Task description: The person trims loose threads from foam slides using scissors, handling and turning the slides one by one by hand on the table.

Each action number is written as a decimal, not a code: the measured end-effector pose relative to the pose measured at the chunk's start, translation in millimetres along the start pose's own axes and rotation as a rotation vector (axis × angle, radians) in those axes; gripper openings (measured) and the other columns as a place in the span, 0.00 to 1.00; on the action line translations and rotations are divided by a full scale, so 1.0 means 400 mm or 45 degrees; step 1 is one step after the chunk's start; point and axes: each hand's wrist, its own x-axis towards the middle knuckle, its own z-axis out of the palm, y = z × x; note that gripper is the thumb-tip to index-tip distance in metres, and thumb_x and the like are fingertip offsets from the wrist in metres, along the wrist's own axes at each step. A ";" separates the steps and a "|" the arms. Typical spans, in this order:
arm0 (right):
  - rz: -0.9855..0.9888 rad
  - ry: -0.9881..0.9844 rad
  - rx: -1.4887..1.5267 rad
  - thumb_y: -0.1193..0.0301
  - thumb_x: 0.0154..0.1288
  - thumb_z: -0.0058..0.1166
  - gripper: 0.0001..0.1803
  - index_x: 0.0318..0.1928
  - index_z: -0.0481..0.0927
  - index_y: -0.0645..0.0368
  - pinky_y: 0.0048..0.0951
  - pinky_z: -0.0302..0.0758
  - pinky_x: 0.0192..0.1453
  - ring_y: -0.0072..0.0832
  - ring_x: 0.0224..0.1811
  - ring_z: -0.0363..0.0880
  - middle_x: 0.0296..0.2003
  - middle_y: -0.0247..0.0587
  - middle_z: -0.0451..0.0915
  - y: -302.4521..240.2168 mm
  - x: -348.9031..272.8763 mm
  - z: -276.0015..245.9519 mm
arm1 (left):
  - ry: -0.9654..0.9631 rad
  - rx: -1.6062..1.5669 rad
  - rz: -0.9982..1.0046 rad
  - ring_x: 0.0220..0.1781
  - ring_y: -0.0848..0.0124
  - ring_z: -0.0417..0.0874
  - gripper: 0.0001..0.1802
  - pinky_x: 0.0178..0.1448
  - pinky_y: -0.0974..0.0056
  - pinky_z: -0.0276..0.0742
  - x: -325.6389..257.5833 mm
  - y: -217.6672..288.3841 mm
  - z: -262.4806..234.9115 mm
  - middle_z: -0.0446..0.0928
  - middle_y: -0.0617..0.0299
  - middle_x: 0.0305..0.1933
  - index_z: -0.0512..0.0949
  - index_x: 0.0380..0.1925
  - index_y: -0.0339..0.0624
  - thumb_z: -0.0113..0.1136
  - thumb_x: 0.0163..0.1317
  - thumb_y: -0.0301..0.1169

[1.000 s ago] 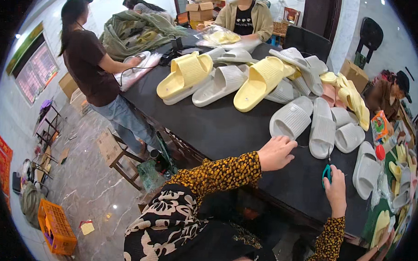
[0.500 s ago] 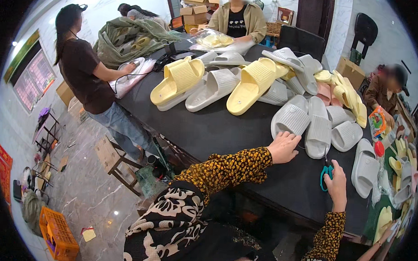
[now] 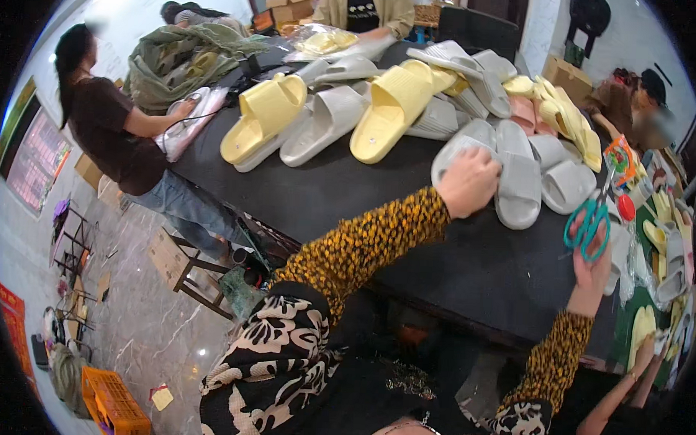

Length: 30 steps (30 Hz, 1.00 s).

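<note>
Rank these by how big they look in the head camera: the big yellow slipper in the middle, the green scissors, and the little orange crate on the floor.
1. Yellow slipper
2. Orange crate, though it sits farther away, at the bent rim
3. Green scissors, partly hidden in the right hand

Slipper workshop: slides (image 3: 328,121) heaped on worktable (image 3: 439,251)

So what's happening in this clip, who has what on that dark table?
The person wearing the camera reaches across a black table. Their left hand grips a grey slipper at the edge of a pile, while the right hand holds teal-handled scissors upright. More grey and yellow slippers lie spread across the table. Another person in a brown top works at the far left end, and others sit around the table.
</note>
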 end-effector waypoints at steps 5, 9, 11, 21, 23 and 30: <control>-0.051 -0.292 0.246 0.61 0.65 0.56 0.21 0.51 0.71 0.62 0.31 0.76 0.45 0.30 0.39 0.77 0.40 0.42 0.77 0.068 0.138 0.013 | -0.664 0.359 -0.043 0.58 0.53 0.70 0.31 0.59 0.49 0.66 0.072 -0.082 0.041 0.72 0.50 0.52 0.71 0.53 0.40 0.61 0.55 0.50; 0.225 -0.460 0.540 0.53 0.63 0.57 0.29 0.53 0.71 0.64 0.28 0.77 0.38 0.26 0.33 0.76 0.34 0.38 0.77 0.119 0.152 0.037 | -0.893 0.369 -0.045 0.60 0.50 0.69 0.38 0.62 0.47 0.63 0.122 -0.077 0.067 0.71 0.47 0.56 0.68 0.57 0.38 0.62 0.54 0.53; 0.329 -0.461 0.607 0.52 0.63 0.57 0.31 0.55 0.70 0.65 0.27 0.77 0.35 0.25 0.32 0.76 0.33 0.36 0.76 0.128 0.149 -0.005 | -0.964 0.341 -0.041 0.59 0.53 0.72 0.33 0.62 0.47 0.63 0.143 -0.073 0.099 0.75 0.47 0.52 0.71 0.54 0.38 0.61 0.54 0.50; 0.444 -0.554 0.501 0.50 0.67 0.50 0.27 0.56 0.70 0.57 0.29 0.77 0.32 0.25 0.25 0.77 0.33 0.40 0.79 0.173 0.129 -0.026 | -0.673 -0.215 -0.234 0.51 0.48 0.78 0.27 0.56 0.54 0.73 0.227 -0.142 0.171 0.79 0.43 0.45 0.77 0.48 0.38 0.65 0.47 0.39; 0.440 -0.542 0.486 0.50 0.66 0.51 0.29 0.58 0.69 0.58 0.30 0.77 0.32 0.25 0.25 0.77 0.33 0.40 0.79 0.164 0.132 -0.038 | -0.707 -0.226 -0.235 0.51 0.48 0.78 0.27 0.57 0.54 0.72 0.234 -0.150 0.205 0.78 0.43 0.46 0.76 0.49 0.38 0.63 0.48 0.39; 0.379 -0.504 0.313 0.56 0.62 0.58 0.30 0.60 0.68 0.54 0.31 0.77 0.32 0.27 0.28 0.78 0.34 0.37 0.79 0.165 0.121 -0.045 | -1.063 -0.440 -0.065 0.44 0.52 0.81 0.27 0.51 0.55 0.76 0.213 -0.217 0.255 0.80 0.41 0.40 0.76 0.46 0.33 0.64 0.48 0.39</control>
